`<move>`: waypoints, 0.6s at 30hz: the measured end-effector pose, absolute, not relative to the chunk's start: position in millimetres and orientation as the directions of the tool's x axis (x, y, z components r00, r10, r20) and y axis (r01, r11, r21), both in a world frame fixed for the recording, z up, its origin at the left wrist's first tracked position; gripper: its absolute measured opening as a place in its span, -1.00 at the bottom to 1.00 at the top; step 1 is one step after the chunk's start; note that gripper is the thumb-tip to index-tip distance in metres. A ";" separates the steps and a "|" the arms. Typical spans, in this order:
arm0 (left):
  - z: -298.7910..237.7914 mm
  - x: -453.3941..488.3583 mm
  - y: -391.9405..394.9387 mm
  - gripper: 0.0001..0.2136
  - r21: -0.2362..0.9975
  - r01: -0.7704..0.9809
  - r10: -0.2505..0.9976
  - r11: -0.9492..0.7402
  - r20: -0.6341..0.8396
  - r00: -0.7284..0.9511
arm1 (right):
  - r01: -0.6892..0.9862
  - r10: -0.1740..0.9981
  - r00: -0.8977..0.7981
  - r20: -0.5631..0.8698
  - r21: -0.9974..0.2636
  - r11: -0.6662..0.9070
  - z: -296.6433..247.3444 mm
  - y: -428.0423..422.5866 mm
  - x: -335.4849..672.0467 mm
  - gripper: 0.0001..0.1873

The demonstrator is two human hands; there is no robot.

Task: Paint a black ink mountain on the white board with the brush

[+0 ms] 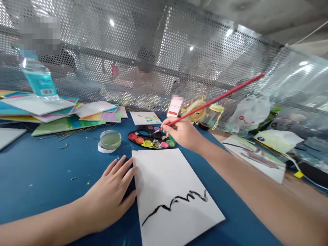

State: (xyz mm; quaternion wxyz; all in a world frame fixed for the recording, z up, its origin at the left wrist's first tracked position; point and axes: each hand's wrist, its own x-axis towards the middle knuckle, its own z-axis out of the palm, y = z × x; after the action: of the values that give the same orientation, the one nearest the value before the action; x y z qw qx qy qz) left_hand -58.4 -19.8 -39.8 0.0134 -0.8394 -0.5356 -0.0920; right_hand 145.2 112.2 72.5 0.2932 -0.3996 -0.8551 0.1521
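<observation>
Between the fingers of my right hand (pixel 183 131) is a red paintbrush (pixel 225 94), its long handle slanting up to the right. The brush tip is at the paint palette (pixel 140 130), a dark oval tray with several colours in its wells. My left hand (pixel 112 194) lies with fingers stretched out, fingertips at the left edge of a white canvas board (pixel 164 177). A jagged black line (pixel 176 200) runs across the lower part of that board. A round cup of murky water (pixel 110 140) stands left of the palette.
Painted boards (pixel 66 124) are stacked at the back left with a blue bottle (pixel 41 82) on top. Behind the palette are a small board (pixel 145 118), a phone (pixel 175 106) and a yellow toy (pixel 198 112). A painted picture (pixel 258 157) and plastic bags (pixel 249 112) lie right. A perforated metal screen (pixel 123 44) bounds the back.
</observation>
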 end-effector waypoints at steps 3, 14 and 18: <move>-32.0 -56.6 -19.9 -0.51 0.124 0.908 0.915 -0.401 0.100 0.390 | 0.635 0.796 -0.492 0.352 -0.481 0.605 68.9 149.3 122.8 -0.81; -24.9 -57.0 -22.8 -0.50 0.240 0.889 0.920 -0.389 0.051 0.389 | 0.668 0.831 -0.458 0.314 -0.495 0.556 39.4 222.8 85.3 -0.73; -24.0 -57.8 -21.9 -0.50 0.260 0.884 0.920 -0.388 0.054 0.387 | 0.627 0.814 -0.473 0.337 -0.521 0.580 41.2 222.9 78.6 -0.73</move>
State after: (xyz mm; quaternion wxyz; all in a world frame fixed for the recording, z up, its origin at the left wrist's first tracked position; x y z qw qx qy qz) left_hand -57.8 -21.9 -24.0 -0.0948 -0.8275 -0.5452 -0.0948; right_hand 78.6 222.9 41.2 0.2840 -0.4276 -0.8422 0.1650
